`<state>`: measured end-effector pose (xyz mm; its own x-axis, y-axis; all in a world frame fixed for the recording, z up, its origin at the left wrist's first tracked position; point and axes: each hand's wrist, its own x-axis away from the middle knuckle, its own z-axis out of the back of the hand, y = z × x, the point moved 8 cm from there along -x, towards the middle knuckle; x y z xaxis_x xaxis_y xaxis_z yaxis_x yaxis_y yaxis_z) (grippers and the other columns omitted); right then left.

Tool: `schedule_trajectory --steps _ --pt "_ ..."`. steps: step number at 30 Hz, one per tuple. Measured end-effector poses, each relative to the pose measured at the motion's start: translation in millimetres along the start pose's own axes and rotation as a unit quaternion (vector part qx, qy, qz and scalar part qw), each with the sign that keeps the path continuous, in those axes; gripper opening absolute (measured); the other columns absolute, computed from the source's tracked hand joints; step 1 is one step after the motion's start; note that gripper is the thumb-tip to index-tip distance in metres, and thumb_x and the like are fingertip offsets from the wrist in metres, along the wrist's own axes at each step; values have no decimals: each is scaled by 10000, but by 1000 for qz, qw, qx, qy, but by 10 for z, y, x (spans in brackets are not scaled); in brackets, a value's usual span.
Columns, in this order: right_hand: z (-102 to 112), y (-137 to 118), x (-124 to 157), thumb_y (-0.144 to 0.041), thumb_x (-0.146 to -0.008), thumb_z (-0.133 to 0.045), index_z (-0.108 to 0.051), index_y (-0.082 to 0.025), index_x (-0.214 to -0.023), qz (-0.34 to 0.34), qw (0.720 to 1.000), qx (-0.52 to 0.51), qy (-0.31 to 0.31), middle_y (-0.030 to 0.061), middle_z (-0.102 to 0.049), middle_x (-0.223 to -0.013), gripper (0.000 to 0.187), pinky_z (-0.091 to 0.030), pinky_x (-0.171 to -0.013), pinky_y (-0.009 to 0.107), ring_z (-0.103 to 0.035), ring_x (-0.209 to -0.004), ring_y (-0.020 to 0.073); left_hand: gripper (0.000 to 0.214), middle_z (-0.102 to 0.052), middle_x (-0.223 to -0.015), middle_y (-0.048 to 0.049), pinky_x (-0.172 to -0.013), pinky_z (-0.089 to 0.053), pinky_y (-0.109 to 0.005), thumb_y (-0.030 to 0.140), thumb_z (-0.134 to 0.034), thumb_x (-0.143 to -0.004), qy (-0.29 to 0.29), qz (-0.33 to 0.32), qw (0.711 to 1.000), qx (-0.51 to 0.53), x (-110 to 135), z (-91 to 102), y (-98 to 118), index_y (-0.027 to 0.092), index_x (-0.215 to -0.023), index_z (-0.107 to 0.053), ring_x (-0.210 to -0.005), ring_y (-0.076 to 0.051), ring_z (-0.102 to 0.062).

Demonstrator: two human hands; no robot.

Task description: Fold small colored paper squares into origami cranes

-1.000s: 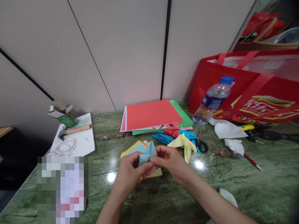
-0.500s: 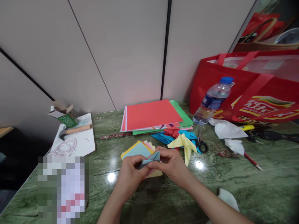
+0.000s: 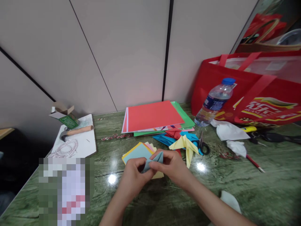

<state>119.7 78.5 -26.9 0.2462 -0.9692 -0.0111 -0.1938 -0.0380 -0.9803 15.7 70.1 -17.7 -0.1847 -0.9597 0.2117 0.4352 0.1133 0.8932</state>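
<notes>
My left hand (image 3: 134,175) and my right hand (image 3: 172,168) meet over the green marble table (image 3: 235,185), both pinched on a small folded piece of light blue paper (image 3: 154,159). Right under and behind the hands lies a small stack of coloured paper squares (image 3: 137,150), light blue on top. A folded yellow paper figure (image 3: 184,144) lies just right of my right hand, partly over folded blue paper (image 3: 164,138) and red pieces.
A stack of large coloured sheets (image 3: 154,116), red on top, lies by the wall. Scissors (image 3: 202,145), a water bottle (image 3: 215,101), a red bag (image 3: 254,88) and crumpled tissues (image 3: 229,131) are at right. A hammer (image 3: 75,131) and beads (image 3: 63,150) lie on a white tray at left.
The light blue piece stood up taller between my fingers a second ago. It has been pressed flatter and lower, and both hands have stayed in nearly the same place.
</notes>
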Motion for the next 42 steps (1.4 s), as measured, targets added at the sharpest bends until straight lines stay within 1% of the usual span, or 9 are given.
schedule_trajectory --steps 5,11,18,24,27,29,32,35,42 --pt "3 59 3 -305 -628 -720 -632 -187 -673 -44 999 -4 8 -19 -595 -632 154 -411 -600 263 -530 -613 141 213 -285 -485 55 -454 -193 -216 265 -538 -626 -6 4 1000 -17 -4 -28 -27 165 -465 -442 -494 -89 -280" --pt "7 11 18 -346 -687 -659 -515 -178 -540 -19 996 87 13 -51 -415 -505 266 -284 -469 223 -352 -493 94 159 -338 -520 48 -454 -228 -204 229 -529 -641 -53 -9 998 15 49 -133 46 152 -512 -477 -502 -84 -295" --pt "-10 -16 27 -302 -704 -633 -597 -165 -625 -15 997 75 11 -12 -526 -612 162 -345 -551 246 -445 -583 124 136 -380 -516 51 -431 -241 -195 191 -523 -658 -70 1 997 14 50 -171 15 149 -532 -493 -481 -78 -315" --pt "80 -58 35 -326 -743 -586 -497 -175 -472 2 994 75 77 -40 -394 -513 322 -293 -511 244 -376 -535 109 97 -500 -506 36 -424 -334 -200 176 -547 -644 -88 28 995 28 72 -232 -26 143 -553 -547 -452 -98 -449" --pt "88 -37 13 -378 -739 -600 -634 -193 -761 -1 997 42 70 -21 -533 -650 189 -349 -542 239 -464 -603 126 107 -533 -486 36 -393 -353 -194 205 -577 -651 -82 56 992 74 59 -220 -55 143 -566 -557 -397 -84 -450" --pt "51 6 -5 -389 -702 -646 -616 -211 -924 -13 999 -3 40 -1 -601 -779 286 -402 -590 248 -531 -681 146 170 -532 -450 40 -362 -337 -182 266 -611 -665 -44 62 991 107 30 -137 -74 149 -564 -540 -359 -73 -433" --pt "-4 91 -16 -389 -657 -695 -619 -185 -814 -48 998 -33 6 12 -633 -741 268 -442 -633 278 -578 -687 163 237 -537 -423 40 -337 -324 -169 316 -638 -678 -2 62 986 152 -7 -17 -112 149 -560 -518 -327 -62 -428" --pt "16 118 -17 -409 -650 -696 -613 -171 -691 -60 997 -39 20 -8 -606 -592 255 -444 -593 280 -567 -573 143 210 -576 -437 20 -331 -352 -170 299 -657 -685 -13 62 980 189 -21 5 -134 130 -609 -557 -320 -69 -462" --pt "198 133 -11 -390 -632 -712 -604 -166 -726 -71 989 -55 120 -2 -600 -619 266 -428 -555 269 -553 -552 131 215 -721 -826 -91 -660 -546 -250 198 -692 -696 -73 47 945 315 -5 -79 -88 104 -884 -647 -720 -165 -680"
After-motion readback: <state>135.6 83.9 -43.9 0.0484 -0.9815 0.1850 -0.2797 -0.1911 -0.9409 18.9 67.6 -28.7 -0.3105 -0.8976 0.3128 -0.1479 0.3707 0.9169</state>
